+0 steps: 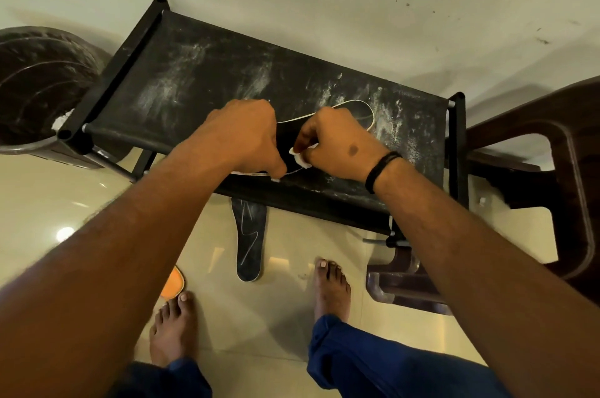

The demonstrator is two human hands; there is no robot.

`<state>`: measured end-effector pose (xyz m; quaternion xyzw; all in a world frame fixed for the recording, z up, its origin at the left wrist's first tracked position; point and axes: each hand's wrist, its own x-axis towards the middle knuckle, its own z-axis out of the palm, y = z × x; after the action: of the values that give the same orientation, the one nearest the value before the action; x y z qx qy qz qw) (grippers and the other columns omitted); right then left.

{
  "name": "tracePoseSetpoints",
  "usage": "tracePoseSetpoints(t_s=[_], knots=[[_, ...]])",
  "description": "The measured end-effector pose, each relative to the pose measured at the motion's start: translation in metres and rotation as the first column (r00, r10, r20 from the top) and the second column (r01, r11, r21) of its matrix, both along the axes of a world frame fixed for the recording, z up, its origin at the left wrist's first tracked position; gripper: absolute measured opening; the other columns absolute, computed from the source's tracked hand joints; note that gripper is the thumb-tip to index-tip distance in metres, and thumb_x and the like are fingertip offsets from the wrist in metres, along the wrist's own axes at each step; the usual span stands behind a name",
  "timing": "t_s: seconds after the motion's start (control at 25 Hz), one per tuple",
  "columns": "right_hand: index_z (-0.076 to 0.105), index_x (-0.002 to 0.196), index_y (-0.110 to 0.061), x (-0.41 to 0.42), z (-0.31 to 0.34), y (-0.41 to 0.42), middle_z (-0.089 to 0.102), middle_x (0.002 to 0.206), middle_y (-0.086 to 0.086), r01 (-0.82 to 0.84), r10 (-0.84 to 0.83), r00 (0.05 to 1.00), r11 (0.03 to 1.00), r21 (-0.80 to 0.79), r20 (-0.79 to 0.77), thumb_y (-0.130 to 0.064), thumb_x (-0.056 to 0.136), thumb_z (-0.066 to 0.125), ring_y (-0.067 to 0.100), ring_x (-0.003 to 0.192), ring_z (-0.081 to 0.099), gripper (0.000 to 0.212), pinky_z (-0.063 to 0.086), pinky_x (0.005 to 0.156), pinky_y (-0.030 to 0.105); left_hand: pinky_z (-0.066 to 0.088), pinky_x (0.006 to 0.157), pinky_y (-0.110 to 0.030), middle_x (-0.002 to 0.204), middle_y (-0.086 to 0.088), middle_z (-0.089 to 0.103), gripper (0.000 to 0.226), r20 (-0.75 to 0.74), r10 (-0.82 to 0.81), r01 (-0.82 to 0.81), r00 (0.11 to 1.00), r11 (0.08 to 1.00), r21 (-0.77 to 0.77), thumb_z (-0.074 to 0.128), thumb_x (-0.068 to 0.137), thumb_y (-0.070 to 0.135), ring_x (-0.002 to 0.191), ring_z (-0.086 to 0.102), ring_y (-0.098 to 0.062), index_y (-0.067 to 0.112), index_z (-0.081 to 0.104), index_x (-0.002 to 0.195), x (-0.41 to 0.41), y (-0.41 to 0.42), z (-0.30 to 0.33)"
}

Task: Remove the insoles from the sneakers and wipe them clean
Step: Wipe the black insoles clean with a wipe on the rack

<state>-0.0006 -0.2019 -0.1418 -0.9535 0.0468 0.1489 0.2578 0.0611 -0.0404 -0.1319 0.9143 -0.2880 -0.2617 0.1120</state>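
Observation:
A black insole with a white edge [357, 113] lies on the dusty black top of a shoe rack [201, 73]. My left hand [246, 134] holds down its near end, fingers curled on the edge. My right hand [337, 144] pinches a small white wipe [300, 158] against the middle of the insole. A second black insole [249, 241] lies on the floor below the rack's front edge. An orange insole [173, 282] shows partly behind my left forearm. No sneakers are in view.
A dark round bin [39, 86] stands left of the rack. A brown plastic chair [558, 190] stands at the right. My bare feet [331, 287] are on the glossy cream floor tiles near the floor insole. A pale wall is behind the rack.

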Motion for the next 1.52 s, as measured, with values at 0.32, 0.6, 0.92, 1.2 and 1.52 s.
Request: tracePoseSetpoints(t_s=[0.32,0.6,0.92,1.2,1.52], knots=[[0.075,0.087,-0.024,-0.001,-0.012,-0.02,0.072,0.091,0.0,0.117,-0.109,0.991,0.986,-0.117,0.073,-0.019,0.083,0.069,0.017,0.08,0.067,0.009,0.059,0.074,0.038,0.045,0.099,-0.043,0.129,0.003,0.057,0.04,0.151,0.068,-0.034,0.986,0.976,-0.217,0.079,0.078,0.042,0.119,0.049,-0.024,0.02,0.074,0.111,-0.023,-0.015,-0.025],[0.076,0.092,-0.017,-0.005,-0.017,-0.017,0.073,0.092,0.005,0.232,-0.216,0.97,0.961,-0.149,0.116,-0.016,0.085,0.069,0.019,0.083,0.068,0.009,0.058,0.077,0.032,0.04,0.1,-0.042,0.132,0.003,0.055,0.04,0.167,0.093,-0.06,0.982,0.98,-0.189,0.077,0.082,0.039,0.123,0.047,-0.023,0.021,0.07,0.117,-0.028,-0.019,-0.026],[0.076,0.09,-0.018,-0.002,-0.017,-0.038,0.073,0.094,0.007,0.346,-0.321,0.936,0.914,-0.214,0.144,-0.017,0.086,0.069,0.022,0.085,0.068,0.008,0.058,0.084,0.037,0.037,0.102,-0.041,0.131,0.007,0.057,0.044,0.121,0.122,-0.093,0.985,0.97,-0.227,0.077,0.081,0.042,0.125,0.045,-0.02,0.024,0.067,0.12,-0.027,-0.017,-0.03],[0.075,0.089,-0.017,0.0,-0.024,0.001,0.072,0.088,0.01,0.201,-0.183,0.976,0.963,-0.178,0.115,-0.011,0.083,0.066,0.026,0.08,0.069,0.013,0.06,0.074,0.038,0.039,0.1,-0.042,0.133,0.004,0.055,0.04,0.153,0.102,-0.069,0.983,0.976,-0.207,0.076,0.083,0.04,0.124,0.045,-0.023,0.021,0.068,0.116,-0.028,-0.018,-0.03],[0.075,0.093,-0.017,-0.005,-0.019,-0.05,0.073,0.095,0.01,0.419,-0.381,0.906,0.865,-0.277,0.183,-0.016,0.086,0.07,0.026,0.088,0.069,0.009,0.057,0.087,0.039,0.038,0.101,-0.041,0.133,0.007,0.056,0.042,0.103,0.125,-0.098,0.987,0.968,-0.232,0.077,0.082,0.04,0.126,0.045,-0.02,0.023,0.068,0.119,-0.027,-0.018,-0.028]])
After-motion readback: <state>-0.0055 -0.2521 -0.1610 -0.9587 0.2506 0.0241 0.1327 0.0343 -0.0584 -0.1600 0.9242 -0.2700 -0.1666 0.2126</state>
